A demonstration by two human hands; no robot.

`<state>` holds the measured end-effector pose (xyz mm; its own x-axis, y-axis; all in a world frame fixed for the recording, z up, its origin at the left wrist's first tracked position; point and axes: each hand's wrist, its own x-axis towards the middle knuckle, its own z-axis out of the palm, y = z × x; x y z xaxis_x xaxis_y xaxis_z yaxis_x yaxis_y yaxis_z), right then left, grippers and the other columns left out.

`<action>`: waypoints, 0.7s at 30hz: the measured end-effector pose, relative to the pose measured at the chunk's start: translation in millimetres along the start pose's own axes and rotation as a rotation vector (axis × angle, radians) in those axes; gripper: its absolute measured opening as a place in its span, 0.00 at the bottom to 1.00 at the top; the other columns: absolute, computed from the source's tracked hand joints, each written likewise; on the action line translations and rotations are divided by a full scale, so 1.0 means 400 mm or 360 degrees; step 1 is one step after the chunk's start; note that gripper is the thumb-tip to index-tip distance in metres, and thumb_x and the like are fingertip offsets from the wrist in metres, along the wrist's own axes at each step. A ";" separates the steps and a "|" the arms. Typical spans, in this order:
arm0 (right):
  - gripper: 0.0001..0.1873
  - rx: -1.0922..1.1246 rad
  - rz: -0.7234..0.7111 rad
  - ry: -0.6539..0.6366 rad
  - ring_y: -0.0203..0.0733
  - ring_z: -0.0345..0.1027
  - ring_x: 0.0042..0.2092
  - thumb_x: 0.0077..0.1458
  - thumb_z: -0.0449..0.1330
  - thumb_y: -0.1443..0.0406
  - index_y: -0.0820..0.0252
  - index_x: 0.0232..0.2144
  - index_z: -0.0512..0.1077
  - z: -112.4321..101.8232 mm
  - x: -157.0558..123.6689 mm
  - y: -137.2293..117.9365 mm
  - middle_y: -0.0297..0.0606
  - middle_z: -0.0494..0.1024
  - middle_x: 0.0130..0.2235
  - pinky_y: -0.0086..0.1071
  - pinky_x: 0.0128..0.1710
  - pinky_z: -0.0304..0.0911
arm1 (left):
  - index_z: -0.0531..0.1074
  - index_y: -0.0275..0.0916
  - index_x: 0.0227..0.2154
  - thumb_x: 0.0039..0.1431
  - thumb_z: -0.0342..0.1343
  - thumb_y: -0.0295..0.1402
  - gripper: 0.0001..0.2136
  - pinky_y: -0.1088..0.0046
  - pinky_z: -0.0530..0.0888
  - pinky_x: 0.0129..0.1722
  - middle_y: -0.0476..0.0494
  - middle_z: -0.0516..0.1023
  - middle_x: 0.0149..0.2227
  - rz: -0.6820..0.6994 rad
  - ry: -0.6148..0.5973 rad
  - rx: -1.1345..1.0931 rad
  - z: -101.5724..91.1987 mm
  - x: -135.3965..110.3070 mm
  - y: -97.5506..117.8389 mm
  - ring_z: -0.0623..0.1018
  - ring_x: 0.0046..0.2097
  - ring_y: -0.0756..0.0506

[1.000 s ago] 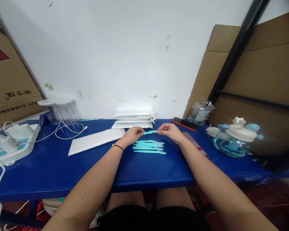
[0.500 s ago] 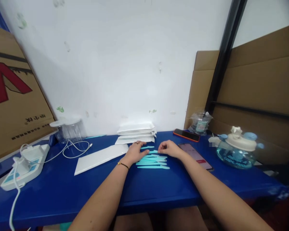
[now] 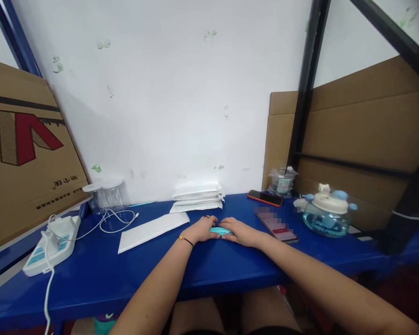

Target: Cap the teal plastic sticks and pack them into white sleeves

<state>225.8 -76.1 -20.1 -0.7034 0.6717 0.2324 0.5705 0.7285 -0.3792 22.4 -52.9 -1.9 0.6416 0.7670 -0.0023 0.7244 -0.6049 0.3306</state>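
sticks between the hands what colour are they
Light turquoise; the head view shows the sticks bunched between the left hand and right hand on the blue table.

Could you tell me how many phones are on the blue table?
2: an orange-cased black phone near the wall, and a lit-screen phone beside the right hand.

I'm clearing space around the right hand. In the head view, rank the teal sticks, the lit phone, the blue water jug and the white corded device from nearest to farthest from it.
1. teal sticks: touching the right hand, on its left side.
2. lit phone: just to its right.
3. blue water jug: farther right, near the cardboard.
4. white corded device: far left of the table.
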 end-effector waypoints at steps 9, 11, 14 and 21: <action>0.16 -0.0604 0.0205 -0.0239 0.48 0.67 0.40 0.47 0.54 0.71 0.70 0.41 0.67 0.000 0.019 -0.067 0.53 0.72 0.40 0.36 0.39 0.63 | 0.70 0.35 0.34 0.41 0.55 0.30 0.13 0.65 0.71 0.38 0.33 0.76 0.37 -0.0132 0.0020 0.0275 0.044 0.008 0.079 0.76 0.40 0.36; 0.16 -0.0657 0.0255 -0.0314 0.49 0.70 0.37 0.45 0.55 0.70 0.69 0.40 0.68 -0.006 0.027 -0.076 0.52 0.74 0.39 0.36 0.36 0.63 | 0.71 0.35 0.33 0.42 0.54 0.31 0.12 0.65 0.70 0.39 0.33 0.76 0.37 -0.0110 0.0068 0.0265 0.054 0.003 0.078 0.75 0.41 0.36; 0.15 -0.0756 0.0310 -0.0409 0.48 0.71 0.34 0.44 0.57 0.68 0.66 0.37 0.71 -0.040 0.043 -0.104 0.51 0.76 0.37 0.35 0.30 0.62 | 0.71 0.35 0.33 0.44 0.54 0.33 0.11 0.64 0.69 0.41 0.34 0.76 0.38 -0.0071 0.0223 0.0166 0.061 -0.005 0.077 0.75 0.42 0.37; 0.17 -0.0678 0.0248 -0.0269 0.44 0.70 0.32 0.32 0.68 0.62 0.61 0.30 0.76 -0.274 0.121 -0.216 0.41 0.76 0.30 0.32 0.32 0.60 | 0.69 0.35 0.33 0.54 0.50 0.44 0.16 0.72 0.68 0.32 0.44 0.75 0.30 -0.0213 0.0785 -0.0706 0.054 0.007 0.115 0.74 0.33 0.45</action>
<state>189.0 -91.9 122.1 -0.6347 0.7717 0.0398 0.7726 0.6348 0.0108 63.0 -83.3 -7.0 0.2874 0.9006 0.3259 0.5497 -0.4338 0.7140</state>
